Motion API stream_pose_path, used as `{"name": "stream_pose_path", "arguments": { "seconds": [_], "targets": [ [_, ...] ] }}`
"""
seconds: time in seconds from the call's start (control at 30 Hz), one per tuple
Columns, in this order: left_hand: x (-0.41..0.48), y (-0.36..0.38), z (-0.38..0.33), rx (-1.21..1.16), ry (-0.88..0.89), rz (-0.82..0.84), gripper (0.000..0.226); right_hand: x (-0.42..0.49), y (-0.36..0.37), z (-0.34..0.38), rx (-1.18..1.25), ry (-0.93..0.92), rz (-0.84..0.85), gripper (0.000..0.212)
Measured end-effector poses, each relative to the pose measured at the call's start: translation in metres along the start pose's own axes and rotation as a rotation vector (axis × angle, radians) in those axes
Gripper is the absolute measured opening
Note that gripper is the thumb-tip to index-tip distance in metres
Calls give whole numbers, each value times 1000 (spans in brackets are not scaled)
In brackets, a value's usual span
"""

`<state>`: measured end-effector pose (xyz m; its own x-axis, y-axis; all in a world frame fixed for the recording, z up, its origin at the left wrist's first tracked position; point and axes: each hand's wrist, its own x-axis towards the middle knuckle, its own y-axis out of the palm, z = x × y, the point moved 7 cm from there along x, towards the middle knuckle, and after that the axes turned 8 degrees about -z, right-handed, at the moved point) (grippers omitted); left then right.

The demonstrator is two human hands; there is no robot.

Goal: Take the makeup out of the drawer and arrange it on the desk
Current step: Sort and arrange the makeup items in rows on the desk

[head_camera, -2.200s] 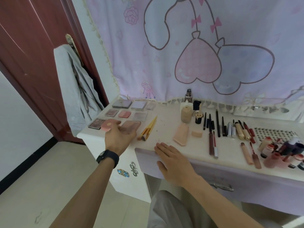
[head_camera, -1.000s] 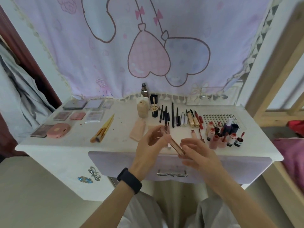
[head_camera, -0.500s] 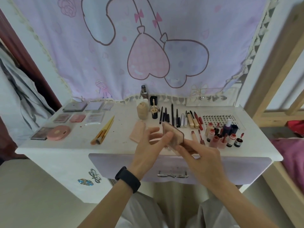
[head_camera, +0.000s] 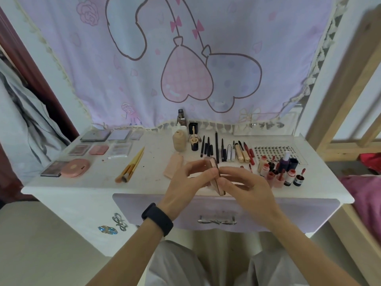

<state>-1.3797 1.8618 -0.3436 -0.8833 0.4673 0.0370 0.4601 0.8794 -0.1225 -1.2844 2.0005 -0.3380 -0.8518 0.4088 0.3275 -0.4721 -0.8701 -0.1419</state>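
between left hand (head_camera: 184,183) and right hand (head_camera: 246,185), one compact (head_camera: 212,164)

Lit softly and evenly, somewhat dim. Only faint shadow beneath the desk (head_camera: 92,183) edge. Bowed strongly at the margins, curving the wooden frame (head_camera: 348,89) at right. Smeared on the grey cloth (head_camera: 20,131) at left; slightly soft on the compact (head_camera: 212,165) at centre.

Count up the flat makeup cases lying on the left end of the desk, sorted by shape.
Rectangular palettes: 7
Round compact: 1
Total: 8
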Motion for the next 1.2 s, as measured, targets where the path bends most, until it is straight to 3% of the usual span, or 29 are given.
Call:
{"name": "stream_pose_path", "arguments": {
  "seconds": [0.13, 0.27, 0.43, 0.57, 0.67, 0.8, 0.87, 1.03, 1.2],
  "targets": [
    [-6, 9, -1, -119, -52, 72, 49, 1, 9, -3, 169, 157, 121, 33],
    [-5, 8, 2, -199, -82, 7, 58, 2, 8, 0, 148, 139, 32, 32],
    [-3, 7, 0, -253, -69, -12, 47, 5, 12, -2, 83, 119, -16, 20],
    [0, -3, 7, -403, -145, -63, 25, 15, 4, -7, 48, 192, -125, 28],
    [2, -15, 15, -488, -220, -79, 22, 27, 0, -9, -5, 198, -153, 23],
    [6, -37, 18, -418, -253, -108, 25, 38, 5, -11, -76, 189, -113, 22],
    [7, -46, 14, -287, -235, -108, 30, 43, 11, -12, -111, 196, -83, 20],
    [11, -52, -6, 577, 33, 82, 104, 51, 29, -16, -7, 323, -54, 17],
    [14, -58, -9, 1053, 198, 29, 103, 50, 47, -14, 63, 371, -7, 17]
  ]
}}
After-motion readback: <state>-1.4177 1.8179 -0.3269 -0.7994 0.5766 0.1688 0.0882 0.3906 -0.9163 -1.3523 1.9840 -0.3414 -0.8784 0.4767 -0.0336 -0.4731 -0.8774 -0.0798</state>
